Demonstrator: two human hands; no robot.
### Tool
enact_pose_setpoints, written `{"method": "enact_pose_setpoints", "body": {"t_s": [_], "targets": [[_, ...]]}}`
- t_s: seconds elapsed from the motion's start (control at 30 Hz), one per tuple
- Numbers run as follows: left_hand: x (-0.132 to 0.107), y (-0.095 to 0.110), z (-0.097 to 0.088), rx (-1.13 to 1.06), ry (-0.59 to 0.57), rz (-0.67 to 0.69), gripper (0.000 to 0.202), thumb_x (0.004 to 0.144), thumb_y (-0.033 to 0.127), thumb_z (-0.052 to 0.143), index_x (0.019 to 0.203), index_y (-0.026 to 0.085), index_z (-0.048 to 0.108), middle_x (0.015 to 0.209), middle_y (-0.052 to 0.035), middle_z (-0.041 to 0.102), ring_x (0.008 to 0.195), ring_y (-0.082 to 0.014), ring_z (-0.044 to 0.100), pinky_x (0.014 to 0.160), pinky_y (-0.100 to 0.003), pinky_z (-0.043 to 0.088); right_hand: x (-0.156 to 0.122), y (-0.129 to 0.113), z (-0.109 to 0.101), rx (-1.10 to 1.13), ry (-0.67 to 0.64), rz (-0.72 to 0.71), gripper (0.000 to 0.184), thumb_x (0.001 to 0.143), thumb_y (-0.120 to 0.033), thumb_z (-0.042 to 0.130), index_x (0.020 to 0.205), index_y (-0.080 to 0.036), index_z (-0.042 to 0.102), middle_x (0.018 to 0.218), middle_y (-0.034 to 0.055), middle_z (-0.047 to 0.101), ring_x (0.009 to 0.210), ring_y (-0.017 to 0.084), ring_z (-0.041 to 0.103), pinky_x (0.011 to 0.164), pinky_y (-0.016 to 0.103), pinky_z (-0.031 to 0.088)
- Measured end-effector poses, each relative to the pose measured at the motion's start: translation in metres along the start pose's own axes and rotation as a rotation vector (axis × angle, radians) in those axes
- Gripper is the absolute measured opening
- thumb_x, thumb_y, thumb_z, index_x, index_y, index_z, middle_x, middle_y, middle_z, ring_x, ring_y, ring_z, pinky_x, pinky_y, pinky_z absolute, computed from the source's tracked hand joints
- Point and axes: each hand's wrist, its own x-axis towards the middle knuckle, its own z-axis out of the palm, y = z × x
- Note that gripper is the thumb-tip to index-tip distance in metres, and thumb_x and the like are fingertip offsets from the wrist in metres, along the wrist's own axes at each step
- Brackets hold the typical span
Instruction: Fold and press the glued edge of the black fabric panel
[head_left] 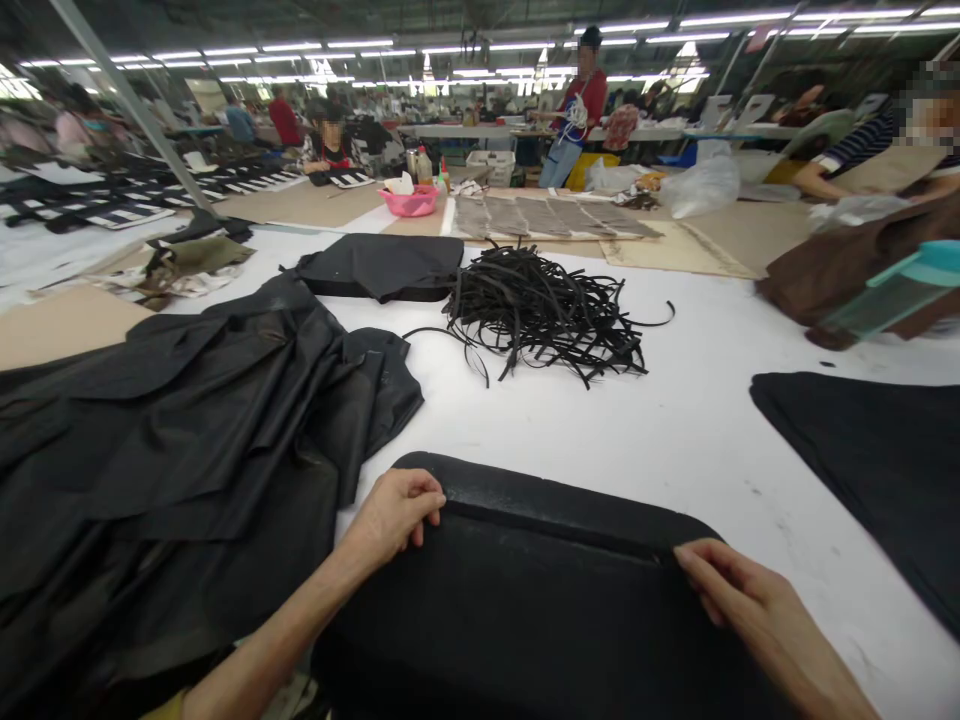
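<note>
A large black fabric panel [540, 630] with rounded corners lies in front of me at the near edge of the white table. A narrow straight line, like a fold or strip edge, runs across it below its far rim. My left hand [401, 510] pinches the panel near the left end of that line, thumb against fingers. At the line's right end, my right hand [739, 585] grips the panel the same way, its fingertips partly hidden. Beyond the panel lies a tangled heap of thin black strips [547, 310].
Crumpled black sheeting [172, 430] covers the left side. A stack of black pieces [382, 265] lies behind it, more black pieces [877, 450] at right. A teal-lidded bottle [892, 295] lies by brown material. A pink basket [411, 202] stands farther back; co-workers are around.
</note>
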Motion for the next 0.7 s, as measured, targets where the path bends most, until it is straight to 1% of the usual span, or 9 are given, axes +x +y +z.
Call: {"method": "enact_pose_setpoints", "body": {"t_s": [0.07,0.17,0.33,0.47,0.53,0.6,0.7], "targets": [[0.005,-0.003,0.002,0.018,0.047,0.018,0.019,0.070,0.035,0.049,0.068,0.017,0.052,0.055,0.0033,0.056,0.034,-0.0068,0.041,0.032,-0.018,0.024,0.003,-0.002,0.000,-0.034,0.009,0.027,0.045,0.078,-0.061,0.038,0.071,-0.021,0.058,0.048,-0.0027,0.046,0.049,0.015,0.047,0.049,0.026,0.036],[0.010,-0.005,0.002,0.057,0.097,0.044,0.017,0.071,0.033,0.049,0.064,0.017,0.051,0.049,0.0051,0.052,0.034,-0.0069,0.039,0.034,-0.019,0.023,0.007,-0.004,0.002,-0.075,0.010,0.054,0.045,0.076,-0.062,0.040,0.073,-0.021,0.059,0.048,-0.0025,0.047,0.050,0.016,0.048,0.048,0.027,0.037],[0.016,-0.004,-0.001,0.150,0.125,0.053,0.015,0.070,0.029,0.050,0.061,0.018,0.050,0.044,0.0064,0.047,0.035,-0.0083,0.038,0.038,-0.020,0.025,0.013,-0.001,0.004,-0.069,0.027,0.022,0.043,0.073,-0.060,0.044,0.073,-0.021,0.061,0.050,-0.0014,0.051,0.048,0.016,0.049,0.046,0.026,0.038],[0.015,-0.002,-0.004,0.228,0.148,0.117,0.015,0.072,0.028,0.048,0.061,0.018,0.050,0.047,0.0057,0.046,0.045,-0.0106,0.043,0.045,-0.022,0.029,0.013,-0.003,0.005,-0.060,0.042,-0.007,0.040,0.071,-0.059,0.047,0.070,-0.021,0.061,0.048,-0.0013,0.052,0.046,0.016,0.049,0.043,0.026,0.038],[0.011,0.000,-0.006,0.274,0.171,0.164,0.015,0.075,0.029,0.046,0.066,0.018,0.053,0.051,0.0057,0.045,0.050,-0.0118,0.044,0.048,-0.023,0.029,0.012,-0.005,0.004,-0.063,0.030,0.021,0.043,0.070,-0.062,0.046,0.072,-0.022,0.060,0.050,-0.0008,0.053,0.048,0.017,0.051,0.045,0.026,0.039],[0.007,0.002,-0.007,0.330,0.182,0.209,0.016,0.077,0.028,0.045,0.076,0.019,0.058,0.053,0.0057,0.045,0.054,-0.0128,0.045,0.052,-0.024,0.030,0.011,-0.006,0.004,-0.073,0.005,0.064,0.047,0.068,-0.065,0.044,0.075,-0.022,0.060,0.054,0.0001,0.055,0.052,0.018,0.052,0.046,0.027,0.040],[0.003,0.005,-0.006,0.421,0.156,0.265,0.021,0.077,0.025,0.048,0.091,0.022,0.063,0.059,0.0040,0.051,0.060,-0.0148,0.049,0.057,-0.026,0.032,0.011,-0.006,0.004,-0.086,-0.028,0.102,0.051,0.068,-0.068,0.041,0.079,-0.022,0.058,0.060,0.0011,0.058,0.058,0.019,0.054,0.050,0.028,0.041]]}}
